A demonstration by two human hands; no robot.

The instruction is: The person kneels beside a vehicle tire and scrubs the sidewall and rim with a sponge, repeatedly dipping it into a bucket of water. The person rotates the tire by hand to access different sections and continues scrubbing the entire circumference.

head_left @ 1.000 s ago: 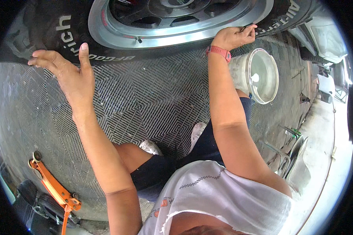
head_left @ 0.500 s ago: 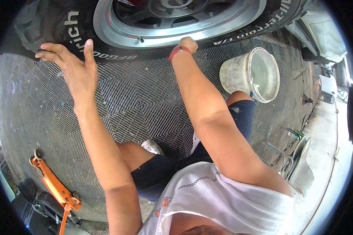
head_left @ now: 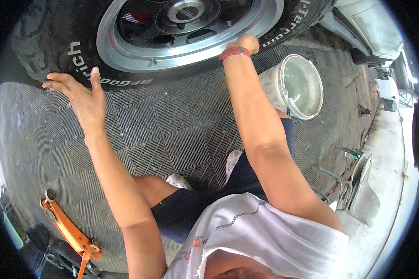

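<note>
A large black tyre with raised white lettering fills the top of the view, around a silver wheel rim with a dark centre. My left hand is open at the tyre's lower left, fingers spread and fingertips near the tread edge. Against the lower right of the wheel, where rim meets sidewall, is my right hand, curled closed with a red band on its wrist. Its fingertips and anything inside them are hidden. Right of that forearm stands a dirty white bucket holding cloudy liquid, partly covered by the arm.
Ridged dark floor tiles lie between me and the wheel. An orange floor jack is at lower left, beside dark parts. Chairs stand at right by a pale wall. Part of a white vehicle shows at upper right.
My right hand has moved rightward along the wheel's lower edge. My left hand stays near the tyre's left side, still spread. The view has shifted, showing more of the wheel's centre.
</note>
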